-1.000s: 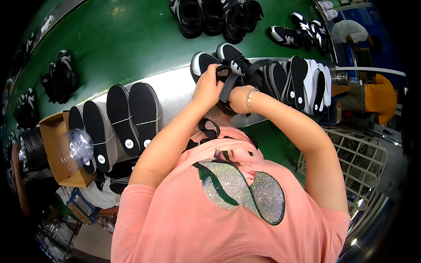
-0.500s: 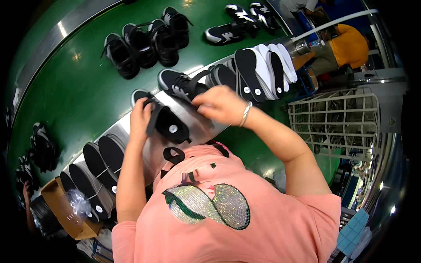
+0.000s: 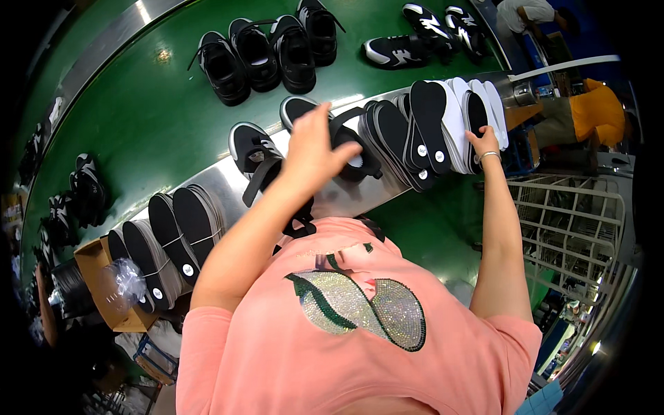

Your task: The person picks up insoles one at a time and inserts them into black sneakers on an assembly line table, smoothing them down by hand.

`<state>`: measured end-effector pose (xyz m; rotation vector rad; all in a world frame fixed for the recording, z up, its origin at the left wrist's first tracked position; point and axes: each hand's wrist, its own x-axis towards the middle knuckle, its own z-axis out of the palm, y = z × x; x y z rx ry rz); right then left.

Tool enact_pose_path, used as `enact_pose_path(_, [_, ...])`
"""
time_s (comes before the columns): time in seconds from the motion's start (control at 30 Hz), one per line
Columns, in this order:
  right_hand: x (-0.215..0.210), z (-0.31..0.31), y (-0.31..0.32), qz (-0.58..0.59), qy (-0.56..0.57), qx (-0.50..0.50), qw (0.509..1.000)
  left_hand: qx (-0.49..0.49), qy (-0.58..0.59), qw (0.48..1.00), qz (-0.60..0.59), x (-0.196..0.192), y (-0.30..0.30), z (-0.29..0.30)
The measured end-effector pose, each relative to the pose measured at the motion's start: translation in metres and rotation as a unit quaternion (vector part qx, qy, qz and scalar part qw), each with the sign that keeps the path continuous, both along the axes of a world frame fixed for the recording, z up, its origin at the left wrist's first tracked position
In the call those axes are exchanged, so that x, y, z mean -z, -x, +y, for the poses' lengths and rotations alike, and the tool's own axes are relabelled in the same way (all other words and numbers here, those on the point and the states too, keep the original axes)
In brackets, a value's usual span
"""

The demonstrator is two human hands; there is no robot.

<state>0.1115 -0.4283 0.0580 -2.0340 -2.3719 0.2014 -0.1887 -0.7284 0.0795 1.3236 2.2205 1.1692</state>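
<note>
Green belt [image 3: 159, 117]: four black shoes [image 3: 273, 52], two hands [image 3: 315, 149].

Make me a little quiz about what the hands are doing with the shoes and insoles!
1. True or false: the right hand touches the upright stack of insoles.
2. What does the left hand hover over? A) a black shoe on the metal ledge B) the wire basket C) the cardboard box
3. What colour is the conveyor belt carrying the black shoes?

Key: 1 true; 2 A; 3 green.
</note>
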Motion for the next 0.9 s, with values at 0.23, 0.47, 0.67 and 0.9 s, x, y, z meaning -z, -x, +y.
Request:
enact_pose_path(0.23, [-0.089,-0.062,0.058,0.441,0.225,-0.015,0.869,-0.047,-0.026,0.997,0.054,0.049,-0.015,0.02])
enact_pose_path(0.47, [-0.084,-0.16,0.127,0.255,0.529,-0.367,0.721,-0.113,-0.013,0.984,-0.14,0.04,0.002,0.012])
enact_pose_path(0.67, [-0.059,-0.176,0.16,0.078,0.606,-0.26,0.748,-0.038,0.069,0.991,-0.104,0.032,-0.007,0.0])
enact_pose_path(0.9, [-0.007,-0.23,0.172,-0.082,0.101,-0.462,0.877,-0.031,0.031,0.98,-0.193,0.046,-0.002,0.0])
